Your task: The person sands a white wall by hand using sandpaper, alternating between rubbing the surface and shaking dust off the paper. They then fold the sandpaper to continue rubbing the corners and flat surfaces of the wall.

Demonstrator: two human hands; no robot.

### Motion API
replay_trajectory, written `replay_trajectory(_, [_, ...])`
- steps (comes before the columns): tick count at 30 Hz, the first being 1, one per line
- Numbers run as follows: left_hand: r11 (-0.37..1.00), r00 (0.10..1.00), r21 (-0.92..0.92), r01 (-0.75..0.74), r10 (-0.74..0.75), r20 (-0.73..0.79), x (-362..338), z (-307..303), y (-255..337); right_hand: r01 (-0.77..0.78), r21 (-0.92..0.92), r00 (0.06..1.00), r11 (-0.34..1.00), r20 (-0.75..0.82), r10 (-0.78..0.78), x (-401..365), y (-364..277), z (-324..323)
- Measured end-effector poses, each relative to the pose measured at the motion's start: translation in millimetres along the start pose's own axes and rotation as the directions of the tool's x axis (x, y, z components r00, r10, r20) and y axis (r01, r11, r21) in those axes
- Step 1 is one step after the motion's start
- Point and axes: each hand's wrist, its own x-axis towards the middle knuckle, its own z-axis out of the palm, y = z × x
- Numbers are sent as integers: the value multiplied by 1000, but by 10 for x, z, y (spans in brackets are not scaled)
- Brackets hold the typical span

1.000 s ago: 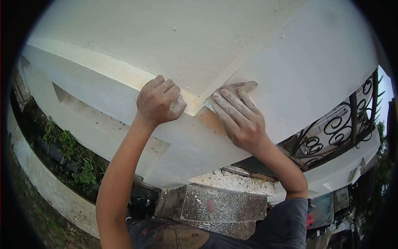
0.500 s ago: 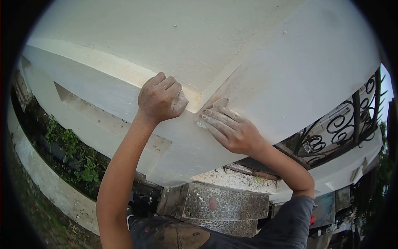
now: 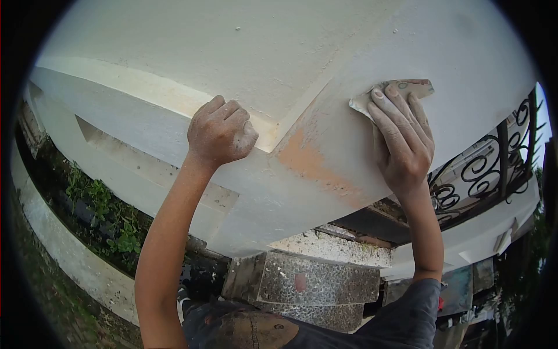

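My right hand (image 3: 404, 134), dusted white, presses a bent piece of sandpaper (image 3: 419, 87) flat against the white wall. Its fingers are stretched over the sheet, whose edges stick out on both sides. To the left of it, an orange-brown patch (image 3: 311, 166) with rough edges shows on the wall near the corner of a recess. My left hand (image 3: 220, 132) is a closed, dusty fist at the pale ledge (image 3: 157, 93) along the recess. Nothing sticks out of it; its palm side is hidden.
Black wrought-iron railing (image 3: 482, 168) stands at the right. Below the wall is a pebble-faced block (image 3: 319, 279). Green plants (image 3: 104, 215) grow in a dark channel at the lower left, beside a concrete kerb (image 3: 70, 232).
My right hand has swept up and right along the wall with the sandpaper, uncovering the orange-brown patch. My left fist stays at the ledge, with only a slight shift in view.
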Motion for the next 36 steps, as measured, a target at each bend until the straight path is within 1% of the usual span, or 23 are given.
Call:
replay_trajectory(1, [1000,1000,-3,8,-8,2,4,-3,0,21,-93,992,995,-122,-32,16,130,58])
replay_trajectory(3, [1000,1000,0,13,-13,-9,8,-1,13,-186,36,981,982,-48,187,-44,-270,45])
replay_trajectory(4, [1000,1000,7,4,-3,-23,24,3,9,-127,193,991,973,73,115,-176,-501,158])
replay_trajectory(5, [1000,999,15,-7,7,-35,32,1,12,-14,308,981,951,191,-47,-318,-711,250])
replay_trajectory(6, [1000,999,13,1,0,-32,28,5,26,45,364,946,930,283,-156,-337,-833,270])
replay_trajectory(9, [1000,1000,12,10,-10,-26,48,-14,11,65,274,980,959,163,-113,-230,-407,158])
replay_trajectory(11, [1000,1000,-13,12,-12,-6,31,-19,27,-138,18,990,990,-36,139,98,-2,-135])
replay_trajectory(14, [1000,1000,-11,9,-9,-27,26,-6,28,-269,-29,956,963,-131,263,36,-135,-26])
replay_trajectory(15, [1000,1000,-3,2,-2,-31,36,-3,18,-206,108,976,973,-45,211,-72,-346,91])
replay_trajectory(16, [1000,999,7,-2,2,-34,33,-1,10,-159,289,986,944,92,138,-201,-605,195])
replay_trajectory(17, [1000,999,17,-7,8,-35,29,0,10,-12,305,977,952,208,-54,-359,-802,307])
replay_trajectory(18, [1000,1000,18,-1,1,-25,24,2,23,26,339,963,941,243,-114,-346,-868,310])
replay_trajectory(21, [1000,1000,24,5,-5,-21,49,-17,18,-23,302,992,953,124,-15,-168,-433,169])
replay_trajectory(22, [1000,1000,14,5,-5,-29,52,-20,33,-47,153,999,987,31,43,-2,-197,16])
replay_trajectory(23, [1000,999,-2,8,-8,-35,43,-12,55,-122,65,991,990,-46,125,81,-20,-73])
replay_trajectory(25, [1000,999,-5,20,-20,-33,30,0,63,-177,31,975,984,-134,180,64,-36,-44])
replay_trajectory(27, [1000,999,7,16,-16,-41,30,0,46,-136,199,989,970,-33,146,-180,-420,171])
replay_trajectory(28, [1000,999,20,6,-5,-45,32,5,26,-102,302,994,948,58,89,-363,-663,299])
replay_trajectory(29, [999,999,32,-2,4,-45,22,2,17,-21,342,987,939,155,-34,-463,-787,333])
replay_trajectory(31, [999,999,45,11,-10,-33,11,-2,16,83,334,977,939,160,-143,-409,-598,282])
replay_trajectory(33, [999,999,51,21,-19,-38,2,11,2,23,182,997,983,65,-35,-137,-191,16])
replay_trajectory(34, [999,999,42,24,-22,-45,0,10,12,12,108,1000,994,-23,-9,-74,52,-37])
replay_trajectory(36, [999,998,16,30,-29,-50,11,21,33,-157,48,979,987,-128,161,34,4,-120])
